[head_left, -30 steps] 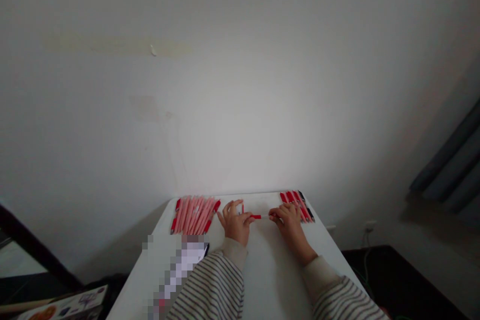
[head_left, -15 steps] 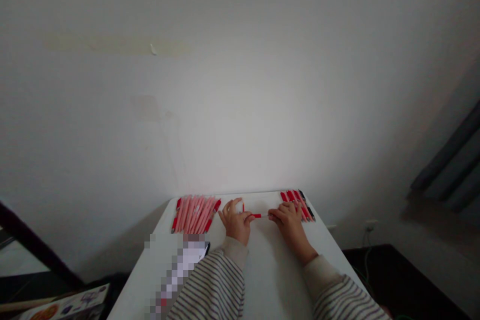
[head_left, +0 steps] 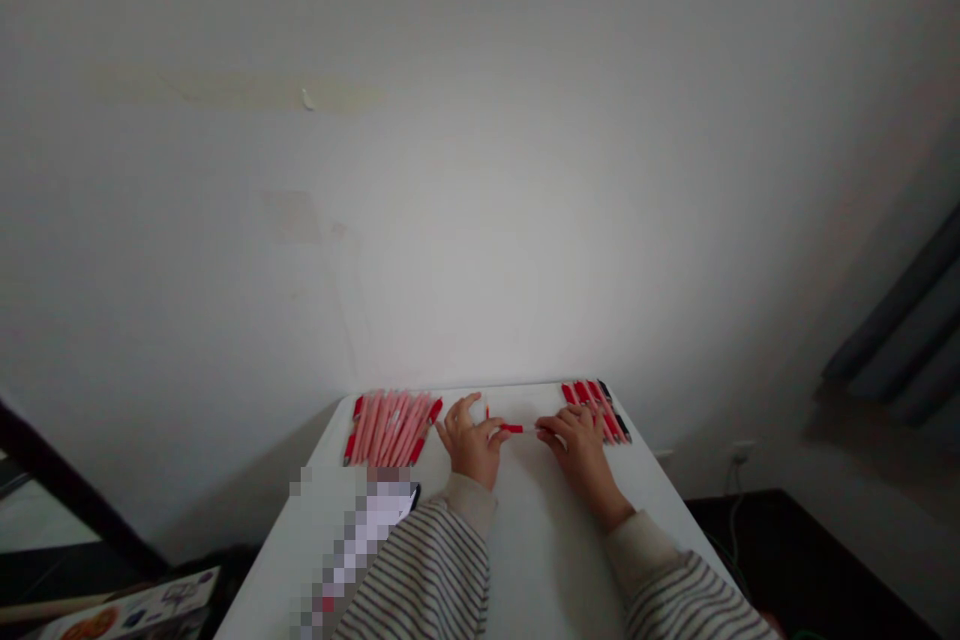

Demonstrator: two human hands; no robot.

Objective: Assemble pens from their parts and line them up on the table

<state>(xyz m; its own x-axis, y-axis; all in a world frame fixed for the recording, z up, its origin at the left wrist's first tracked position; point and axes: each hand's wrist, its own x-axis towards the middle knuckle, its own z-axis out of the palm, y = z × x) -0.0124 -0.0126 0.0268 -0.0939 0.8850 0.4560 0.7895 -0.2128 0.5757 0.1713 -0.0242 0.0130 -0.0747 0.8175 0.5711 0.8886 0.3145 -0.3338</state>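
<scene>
Between my two hands a slim red pen (head_left: 513, 429) lies level, with a pale, thin section toward its right end. My left hand (head_left: 474, 447) pinches the red end between thumb and forefinger, its other fingers raised. At the pale end, the fingertips of my right hand (head_left: 576, 437) are closed; the tip they grip is hidden. Just behind the left fingertips is a thin red and orange stick (head_left: 487, 410), too small to name for certain. Several pink and red pens (head_left: 394, 428) lie side by side left of my left hand.
A smaller group of red and black pens (head_left: 609, 412) lies at the back right corner of the white table (head_left: 551, 540). A blurred-out phone (head_left: 375, 520) rests by my left sleeve. The wall (head_left: 480, 220) rises right behind the table's far edge.
Almost nothing differs. Both hands keep their pinch on the pen in the same place, with only a very slight shift of the fingers.
</scene>
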